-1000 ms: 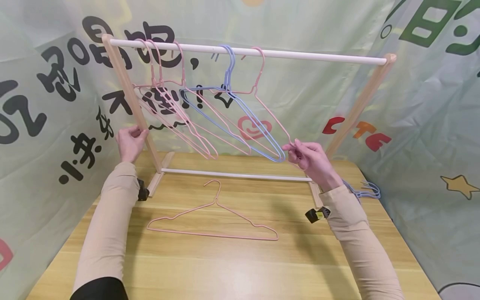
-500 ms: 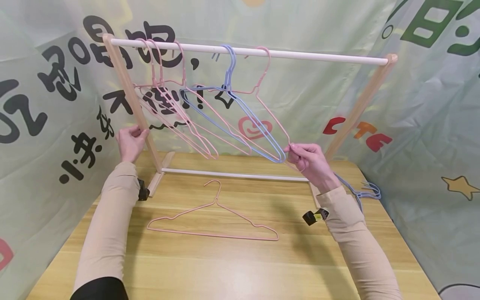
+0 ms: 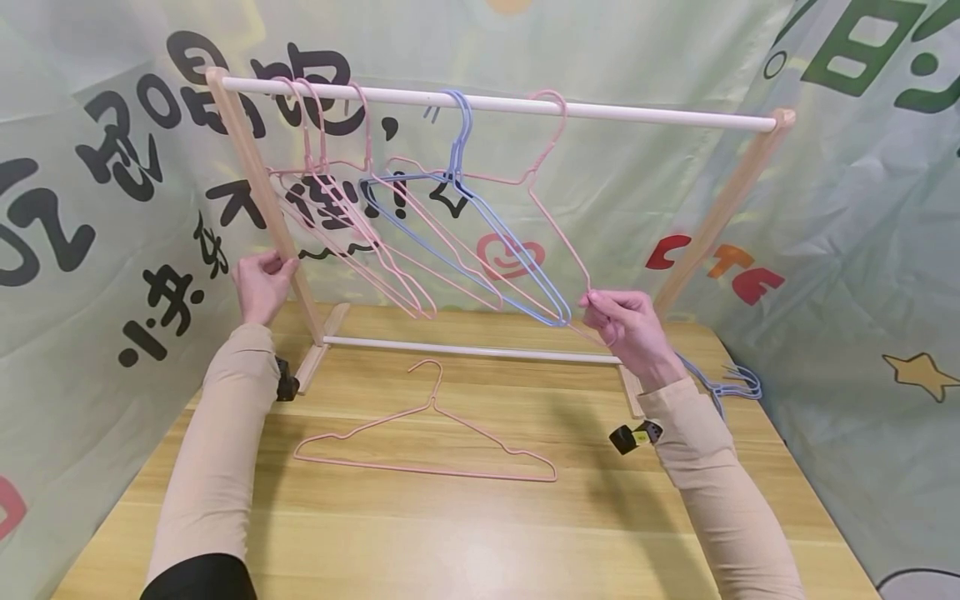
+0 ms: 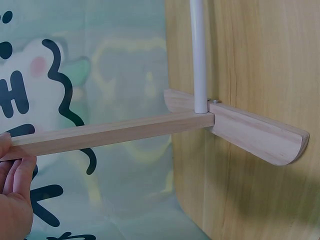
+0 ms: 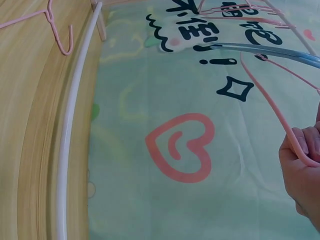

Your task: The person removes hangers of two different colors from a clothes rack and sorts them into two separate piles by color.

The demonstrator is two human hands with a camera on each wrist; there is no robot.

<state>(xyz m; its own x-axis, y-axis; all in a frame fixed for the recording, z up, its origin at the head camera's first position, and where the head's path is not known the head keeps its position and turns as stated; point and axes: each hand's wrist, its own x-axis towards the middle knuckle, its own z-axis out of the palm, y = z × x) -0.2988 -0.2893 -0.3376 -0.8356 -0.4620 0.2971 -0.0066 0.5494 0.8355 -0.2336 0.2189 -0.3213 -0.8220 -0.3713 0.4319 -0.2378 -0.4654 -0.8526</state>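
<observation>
My right hand [image 3: 630, 329] pinches the lower right corner of a pink hanger [image 3: 561, 221], whose hook goes over the white top rail [image 3: 660, 116]. In the right wrist view that hanger [image 5: 270, 100] runs into the curled fingers. My left hand [image 3: 262, 287] grips the rack's left wooden post [image 3: 255, 171]; the left wrist view shows thumb and fingers on either side of the post [image 4: 115, 132]. Left of the pinched hanger, blue hangers [image 3: 510, 240] hang close together, and several pink hangers [image 3: 397, 279] hang further left.
A loose pink hanger [image 3: 427, 469] lies flat on the wooden table [image 3: 450, 550], in front of the rack's lower white bar [image 3: 465, 350]. Blue hangers [image 3: 738, 383] lie at the right, partly behind my right arm. A printed cloth [image 3: 600, 50] stands close behind the rack.
The pinched pink hanger has slid right along the top rail, away from the blue hangers, and my right hand has moved slightly right with it. My left hand stays on the post.
</observation>
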